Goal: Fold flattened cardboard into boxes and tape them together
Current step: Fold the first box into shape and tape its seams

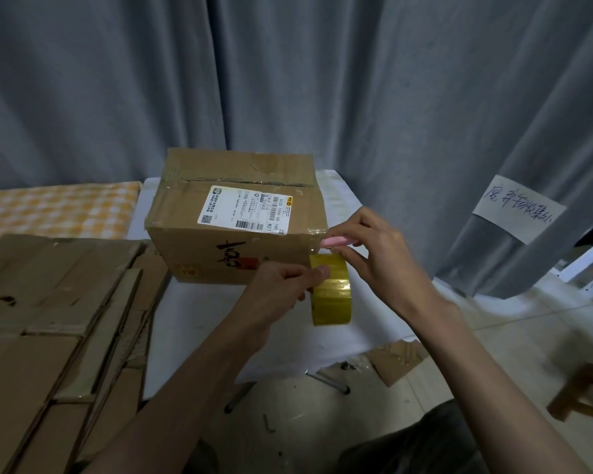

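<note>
The box (235, 213) stands closed at frame centre on a white table (199, 323), label (245, 208) on top. The left hand (274, 289) grips the yellow tape roll (332, 292) just right of the box's lower corner. The right hand (374, 251) pinches a pink cutter (336, 241) touching the box's right edge above the roll. Flattened cardboard (55, 302) lies stacked at lower left.

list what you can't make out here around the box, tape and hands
Head view only:
- Pink tool: mostly hidden in the right hand; its type is unclear.
- Tape roll: its core is hidden by the left hand.
- Shipping label on the box: print too small.
- Flattened cardboard: cut off by the left edge.
</note>
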Available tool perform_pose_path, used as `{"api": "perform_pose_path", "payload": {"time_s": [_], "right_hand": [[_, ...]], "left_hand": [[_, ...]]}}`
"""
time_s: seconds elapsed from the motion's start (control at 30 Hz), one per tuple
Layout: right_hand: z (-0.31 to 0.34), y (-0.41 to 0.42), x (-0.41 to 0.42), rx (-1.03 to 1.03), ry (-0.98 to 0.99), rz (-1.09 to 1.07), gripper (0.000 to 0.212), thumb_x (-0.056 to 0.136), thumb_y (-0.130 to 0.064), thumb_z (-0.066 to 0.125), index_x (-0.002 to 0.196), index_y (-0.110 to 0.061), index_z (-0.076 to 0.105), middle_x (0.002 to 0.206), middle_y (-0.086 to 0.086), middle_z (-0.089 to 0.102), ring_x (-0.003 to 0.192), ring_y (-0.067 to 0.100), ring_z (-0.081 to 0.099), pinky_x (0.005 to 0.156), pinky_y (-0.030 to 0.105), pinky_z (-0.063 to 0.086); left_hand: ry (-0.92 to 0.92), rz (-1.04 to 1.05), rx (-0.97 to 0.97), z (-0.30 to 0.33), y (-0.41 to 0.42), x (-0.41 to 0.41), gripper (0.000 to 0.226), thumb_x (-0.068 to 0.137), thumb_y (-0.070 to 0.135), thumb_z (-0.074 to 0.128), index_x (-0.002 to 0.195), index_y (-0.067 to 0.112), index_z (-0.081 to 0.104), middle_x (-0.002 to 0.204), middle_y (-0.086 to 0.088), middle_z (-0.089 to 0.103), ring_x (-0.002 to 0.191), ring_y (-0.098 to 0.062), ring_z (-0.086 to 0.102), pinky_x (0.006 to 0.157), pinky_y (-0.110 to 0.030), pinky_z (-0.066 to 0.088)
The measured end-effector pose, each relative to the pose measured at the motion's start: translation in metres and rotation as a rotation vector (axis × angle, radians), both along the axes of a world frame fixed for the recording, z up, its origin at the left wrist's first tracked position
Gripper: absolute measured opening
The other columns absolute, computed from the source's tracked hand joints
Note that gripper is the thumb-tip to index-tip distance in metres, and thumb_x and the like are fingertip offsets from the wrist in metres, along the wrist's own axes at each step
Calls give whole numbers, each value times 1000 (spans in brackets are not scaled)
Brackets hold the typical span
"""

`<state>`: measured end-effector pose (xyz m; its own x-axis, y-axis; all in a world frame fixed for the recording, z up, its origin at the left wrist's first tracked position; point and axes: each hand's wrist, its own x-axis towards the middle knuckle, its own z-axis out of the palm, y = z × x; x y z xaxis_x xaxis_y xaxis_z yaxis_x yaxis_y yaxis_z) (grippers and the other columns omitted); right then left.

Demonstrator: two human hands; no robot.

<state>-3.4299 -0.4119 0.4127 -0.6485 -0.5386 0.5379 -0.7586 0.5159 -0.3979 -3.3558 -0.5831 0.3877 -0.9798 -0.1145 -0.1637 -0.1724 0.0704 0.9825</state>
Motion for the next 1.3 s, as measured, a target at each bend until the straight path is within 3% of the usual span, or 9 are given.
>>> {"api": "perform_pose_path", "payload": {"time_s": [0.33,0.67,0.73,0.9,1.03,1.1,1.13,1.23,1.3], "right_hand": [[14,-5,-2,120,-60,26,14,93,-14,69,104,-16,78,95,4,58,85,16,64,80,40,54],[15,21,-17,210,-47,-159,7,92,-22,71,97,-21,76,92,-3,56,81,16,59,70,37,50],[1,29,-27,230,-117,-256,6,91,-25,72,96,-21,73,90,-2,60,81,19,59,70,39,50],[-56,35,-42,231,-546,-413,9,88,-18,73,90,-20,65,91,6,70,82,20,60,67,28,40],[-86,37,-37,251,-620,-405,7,89,-18,73,94,-14,73,98,6,71,88,18,62,70,18,44],[-85,32,-31,138,-572,-412,13,89,-21,73,100,-13,76,98,5,69,90,16,66,72,18,49],[-79,27,-26,-47,-602,-392,12,91,-20,71,100,-13,76,94,6,69,81,9,67,65,12,48],[-49,11,-14,-534,-929,-240,21,96,-30,64,98,-15,78,79,11,62,58,9,58,51,20,42],[-30,3,-8,-511,-1052,-163,28,94,-40,65,98,-16,78,72,7,59,57,14,54,52,26,38]], "left_hand": [[5,-10,79,0,1,-2,23,88,29,72,79,8,76,59,0,62,56,-6,55,54,-18,43],[-22,-15,94,-1,-4,-6,32,86,35,72,87,3,76,66,-3,65,62,-7,59,61,-21,47],[-18,-22,92,-1,-5,-6,33,87,34,72,87,1,76,66,-4,64,62,-8,59,61,-22,46],[-18,-18,104,-2,-5,-6,31,86,36,73,86,5,77,66,-4,64,62,-8,59,60,-21,47],[-17,-36,100,-3,-4,-6,28,86,35,73,83,8,78,67,-2,65,62,-7,59,59,-20,46],[-17,-33,102,-3,-3,-6,28,86,35,73,83,7,78,67,-3,65,61,-7,58,58,-20,45],[-16,-29,101,-3,-2,-6,28,86,35,73,83,7,78,66,-3,65,61,-6,58,58,-19,45],[-11,-29,80,-3,-2,-5,28,87,33,72,83,6,78,64,-2,65,59,-6,58,57,-18,45],[-9,-29,63,-3,-2,-5,27,88,33,71,83,7,78,64,-1,66,59,-6,58,57,-19,45]]}}
